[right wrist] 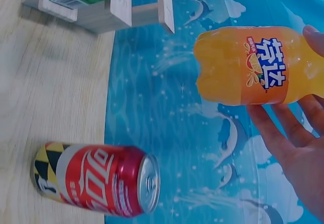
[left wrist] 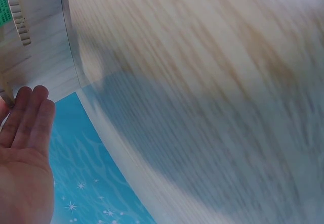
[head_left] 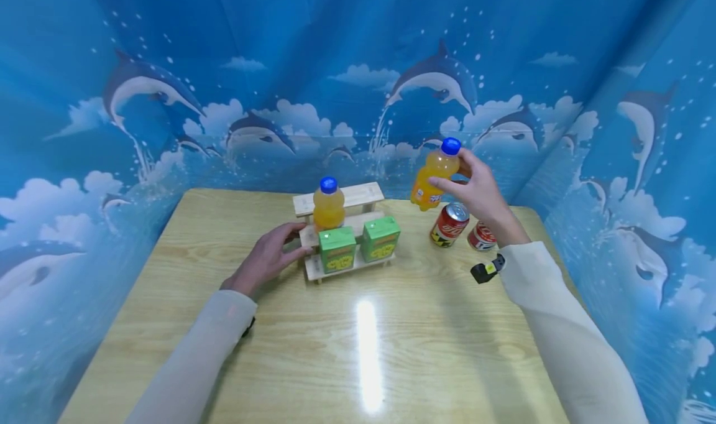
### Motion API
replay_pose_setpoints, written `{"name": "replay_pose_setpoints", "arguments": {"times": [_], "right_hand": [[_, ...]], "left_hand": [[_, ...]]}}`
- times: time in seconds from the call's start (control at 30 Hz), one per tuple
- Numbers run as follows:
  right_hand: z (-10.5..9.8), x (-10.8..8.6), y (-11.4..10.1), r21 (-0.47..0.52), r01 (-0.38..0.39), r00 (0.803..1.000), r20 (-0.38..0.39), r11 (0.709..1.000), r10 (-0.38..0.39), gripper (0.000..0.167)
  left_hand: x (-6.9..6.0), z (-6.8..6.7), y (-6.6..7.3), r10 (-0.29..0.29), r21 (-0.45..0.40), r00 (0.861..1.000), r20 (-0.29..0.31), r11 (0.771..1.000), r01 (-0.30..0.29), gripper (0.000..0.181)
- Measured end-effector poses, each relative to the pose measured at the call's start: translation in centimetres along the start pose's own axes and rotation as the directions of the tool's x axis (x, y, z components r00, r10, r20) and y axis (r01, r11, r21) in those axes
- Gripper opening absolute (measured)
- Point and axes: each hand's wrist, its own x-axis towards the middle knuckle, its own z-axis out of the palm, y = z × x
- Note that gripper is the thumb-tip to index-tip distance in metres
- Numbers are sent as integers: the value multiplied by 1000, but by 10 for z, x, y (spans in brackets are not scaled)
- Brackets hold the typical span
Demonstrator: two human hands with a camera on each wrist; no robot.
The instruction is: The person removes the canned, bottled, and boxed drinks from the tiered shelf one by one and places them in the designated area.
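Right of centre in the head view, the right hand (head_left: 478, 191) grips an orange bottle (head_left: 431, 178), tilted, up off the table (head_left: 302, 349); left of centre, the left hand (head_left: 270, 257), fingers straight, touches a wooden rack (head_left: 360, 195). Only this view catches a second bottle (head_left: 329, 210) behind green cartons (head_left: 337, 250), plus both cola cans (head_left: 450, 226); the right wrist view alone faces the label (right wrist: 266, 64) squarely.

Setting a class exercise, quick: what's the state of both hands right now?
Left hand: open, fingers at the wooden rack.
Right hand: holding an orange Fanta bottle.
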Motion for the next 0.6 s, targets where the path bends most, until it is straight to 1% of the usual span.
{"name": "replay_pose_setpoints", "arguments": {"times": [0.13, 0.23, 0.4, 0.6], "right_hand": [[-8, -7, 3, -5, -22, 1000, -7, 1000, 22, 79], [-15, -12, 7, -16, -25, 1000, -17, 1000, 25, 78], [-26, -21, 14, -68, -22, 999, -50, 997, 19, 76], [-37, -29, 23, -92, -55, 996, -69, 994, 49, 75]], "left_hand": [[0, 0, -1, 5, 5, 1000, -1, 1000, -5, 63], [0, 1, -1, 6, 9, 1000, -2, 1000, -6, 63], [1, 1, 0, 8, 8, 1000, -3, 1000, -8, 63], [0, 0, 2, 16, 4, 1000, -5, 1000, -16, 62]]}}
